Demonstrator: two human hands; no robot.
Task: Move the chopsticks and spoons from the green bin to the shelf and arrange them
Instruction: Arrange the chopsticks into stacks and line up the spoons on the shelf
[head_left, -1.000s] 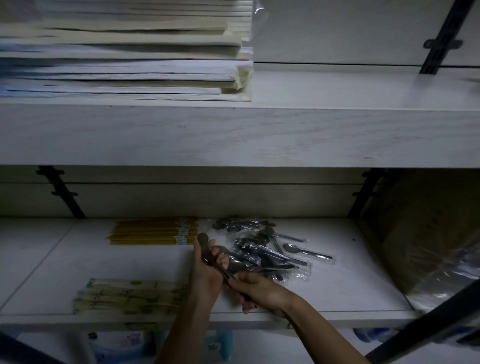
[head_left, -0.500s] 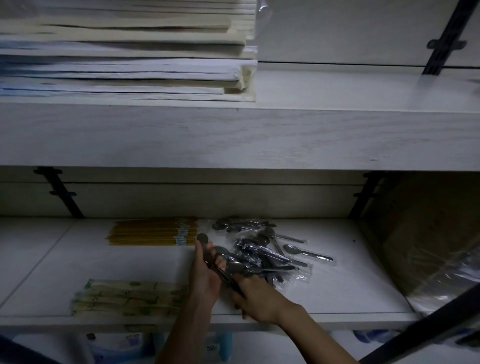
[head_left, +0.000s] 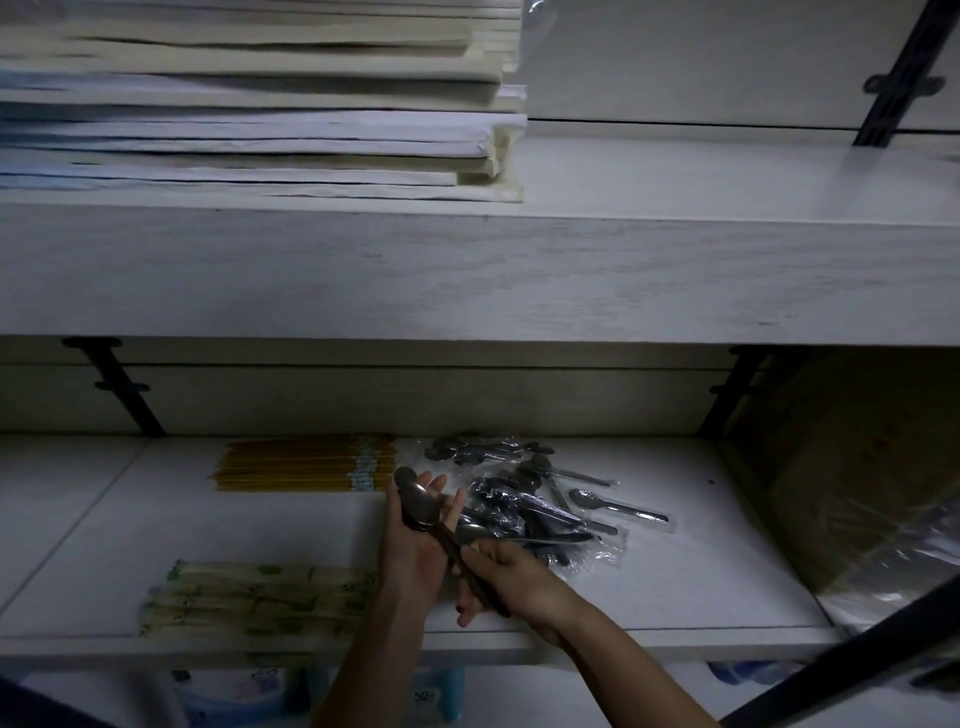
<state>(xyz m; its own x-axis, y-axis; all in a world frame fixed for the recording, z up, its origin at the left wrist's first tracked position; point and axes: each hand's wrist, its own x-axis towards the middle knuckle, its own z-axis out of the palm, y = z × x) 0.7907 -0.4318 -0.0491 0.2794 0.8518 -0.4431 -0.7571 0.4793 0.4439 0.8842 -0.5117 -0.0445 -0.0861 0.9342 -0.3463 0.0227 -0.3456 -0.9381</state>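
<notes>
A bunch of bare metal spoons (head_left: 417, 506) stands slanted over the lower shelf (head_left: 675, 587). My right hand (head_left: 506, 579) grips their handles near the shelf's front edge. My left hand (head_left: 415, 543) has its fingers nearly straight, and the spoon bowls lie against its palm. Just right of my hands lies a loose pile of plastic-wrapped spoons (head_left: 524, 501). One wrapped spoon (head_left: 618, 506) sits at the pile's right edge. A row of yellow chopsticks (head_left: 301, 465) lies at the back left. Green-printed chopstick packs (head_left: 260, 597) lie at the front left. The green bin is out of view.
The upper shelf (head_left: 675, 249) carries a stack of flat paper packs (head_left: 260, 130). A plastic-covered cardboard box (head_left: 857, 493) fills the lower shelf's right end. A dark bar (head_left: 857, 654) crosses the bottom right corner. Black brackets (head_left: 124, 389) stand against the back wall.
My left hand's fingers have straightened against the spoon bowls. My right hand stays on the handles, shifted slightly. Nothing else on the shelf has moved.
</notes>
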